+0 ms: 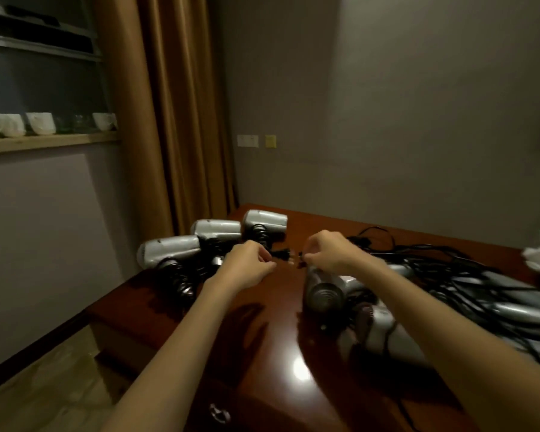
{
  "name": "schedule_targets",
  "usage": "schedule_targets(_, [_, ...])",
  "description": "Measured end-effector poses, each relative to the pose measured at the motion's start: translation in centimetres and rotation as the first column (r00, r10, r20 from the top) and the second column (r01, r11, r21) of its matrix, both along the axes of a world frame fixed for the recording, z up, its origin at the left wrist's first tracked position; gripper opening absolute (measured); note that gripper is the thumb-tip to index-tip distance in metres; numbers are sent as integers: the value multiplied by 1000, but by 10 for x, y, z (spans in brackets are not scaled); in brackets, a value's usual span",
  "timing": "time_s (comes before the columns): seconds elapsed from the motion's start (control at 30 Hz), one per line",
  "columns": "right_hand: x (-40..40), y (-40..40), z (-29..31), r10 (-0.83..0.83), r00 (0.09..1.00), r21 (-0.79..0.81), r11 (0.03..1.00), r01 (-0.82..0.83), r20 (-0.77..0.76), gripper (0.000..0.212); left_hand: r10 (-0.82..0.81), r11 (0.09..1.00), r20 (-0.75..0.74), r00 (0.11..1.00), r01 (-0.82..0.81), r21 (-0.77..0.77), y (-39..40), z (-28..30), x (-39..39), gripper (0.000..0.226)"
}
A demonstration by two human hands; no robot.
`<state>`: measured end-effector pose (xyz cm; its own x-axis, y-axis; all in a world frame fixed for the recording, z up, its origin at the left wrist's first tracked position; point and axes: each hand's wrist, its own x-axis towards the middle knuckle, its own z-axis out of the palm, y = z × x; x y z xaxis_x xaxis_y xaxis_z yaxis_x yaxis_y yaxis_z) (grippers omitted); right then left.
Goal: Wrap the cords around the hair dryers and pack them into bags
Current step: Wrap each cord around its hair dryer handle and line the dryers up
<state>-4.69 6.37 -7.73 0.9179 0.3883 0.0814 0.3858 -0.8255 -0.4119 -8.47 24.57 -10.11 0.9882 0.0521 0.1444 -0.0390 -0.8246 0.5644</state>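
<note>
On the dark wooden desk, three wrapped hair dryers stand at the left, and unwrapped ones lie in tangled cords at the right. The left hand and right hand have curled fingers; the right hand pinches a black plug. No writing is readable.

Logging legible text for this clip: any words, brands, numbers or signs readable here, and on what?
None can be read.
Nearest left dryer: a small dark mark on the shell, too blurred to read.
Yellow wall plate: no legible marking.
White wall plate: no legible marking.
</note>
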Motion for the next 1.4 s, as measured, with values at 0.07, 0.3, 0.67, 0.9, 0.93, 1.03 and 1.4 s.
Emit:
schedule_targets(0.07, [-1, -40, 2, 12, 998, -26, 1000, -13, -56, 12, -74, 997, -11, 997, 74, 8, -35, -4, 7, 24])
schedule_targets(0.3, [-4, -116, 7, 62, 998, -307, 950, -53, 20, 21, -213, 921, -47, 976, 216, 325, -117, -9, 25, 50])
schedule_targets(0.67, [9, -142, -18, 67, 959, -488, 869, 80, 277, 17, -237, 769, -34, 971, 209, 604, -112, 0, 34, 38])
schedule_targets(0.9, [18, -131, 10, -73, 985, 188, 981, 42, 160, 24, -186, 893, -88, 979, 205, 399, -34, 28, 25, 31])
schedule_targets(0.93, [15, -124, 20, -73, 988, 326, 945, 25, 136, 24, -192, 903, -75, 979, 206, 377, -36, 26, 25, 32])
schedule_targets(1.03, [-1, -99, 58, -17, 994, 592, 804, -53, 112, 20, -259, 939, -8, 966, 254, 233, -55, 26, 26, 31])
schedule_targets(1.4, [-9, -84, 109, 354, 915, 981, 81, 176, -194, 32, -340, 854, 156, 928, 373, -363, -132, 48, 37, 62])
